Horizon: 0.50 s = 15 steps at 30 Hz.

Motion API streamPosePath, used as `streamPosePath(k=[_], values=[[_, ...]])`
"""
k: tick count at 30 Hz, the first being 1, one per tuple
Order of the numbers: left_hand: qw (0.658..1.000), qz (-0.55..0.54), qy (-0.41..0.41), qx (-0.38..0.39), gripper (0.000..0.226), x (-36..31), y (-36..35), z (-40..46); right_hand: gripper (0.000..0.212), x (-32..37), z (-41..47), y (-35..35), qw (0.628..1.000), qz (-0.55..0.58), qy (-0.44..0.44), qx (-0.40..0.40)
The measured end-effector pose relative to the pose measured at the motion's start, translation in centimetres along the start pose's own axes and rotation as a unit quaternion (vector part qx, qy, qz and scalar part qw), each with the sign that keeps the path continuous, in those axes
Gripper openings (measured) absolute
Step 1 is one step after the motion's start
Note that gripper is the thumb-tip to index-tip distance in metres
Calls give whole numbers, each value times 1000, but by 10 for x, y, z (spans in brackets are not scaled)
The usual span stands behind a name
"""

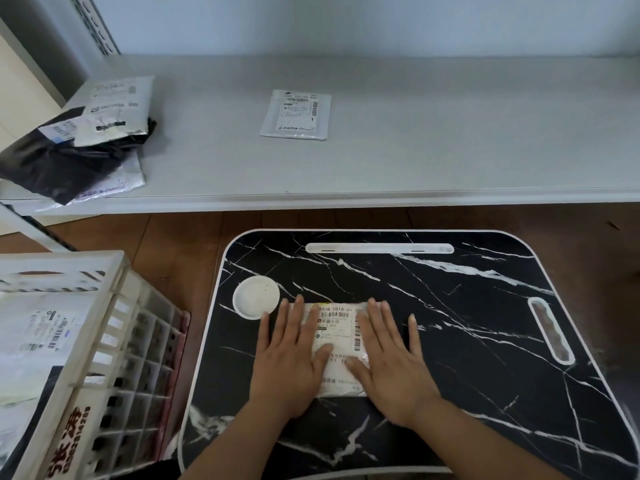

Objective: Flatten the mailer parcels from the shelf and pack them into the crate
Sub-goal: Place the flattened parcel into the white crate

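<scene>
A small white mailer parcel (340, 337) with a printed barcode label lies on the black marble-pattern lap table (450, 306). My left hand (289, 358) presses flat on its left side and my right hand (391, 362) presses flat on its right side, fingers straight and spread. The white plastic crate (104, 327) stands at the lower left with flat mailers (41, 330) inside. On the grey shelf (415, 150) lies one small white mailer (296, 114) in the middle. A heap of black and silver mailers (79, 140) sits at the shelf's left end.
A round white recess (255, 296) is set in the lap table just left of my left hand. A slot handle (550, 329) runs along the table's right side. Brown wooden floor (173, 237) shows between shelf, crate and table.
</scene>
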<state>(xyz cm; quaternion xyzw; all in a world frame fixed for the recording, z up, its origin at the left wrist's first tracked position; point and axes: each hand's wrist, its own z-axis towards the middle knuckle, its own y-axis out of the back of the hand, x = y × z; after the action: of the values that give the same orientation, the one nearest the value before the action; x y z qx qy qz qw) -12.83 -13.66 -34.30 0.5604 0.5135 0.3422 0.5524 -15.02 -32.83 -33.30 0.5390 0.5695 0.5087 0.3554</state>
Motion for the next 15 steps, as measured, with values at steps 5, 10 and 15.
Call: streamPosePath(k=[5, 10, 15], values=[[996, -44, 68, 28, 71, 8, 20, -7, 101, -8, -22, 18, 993, 90, -79, 12], [876, -367, 307, -55, 34, -5, 51, 5, 20, 17, -5, 38, 882, 387, -245, -107], [664, -620, 411, 79, 34, -9, 73, -4, 39, 30, 11, 59, 624, 666, -409, 9]])
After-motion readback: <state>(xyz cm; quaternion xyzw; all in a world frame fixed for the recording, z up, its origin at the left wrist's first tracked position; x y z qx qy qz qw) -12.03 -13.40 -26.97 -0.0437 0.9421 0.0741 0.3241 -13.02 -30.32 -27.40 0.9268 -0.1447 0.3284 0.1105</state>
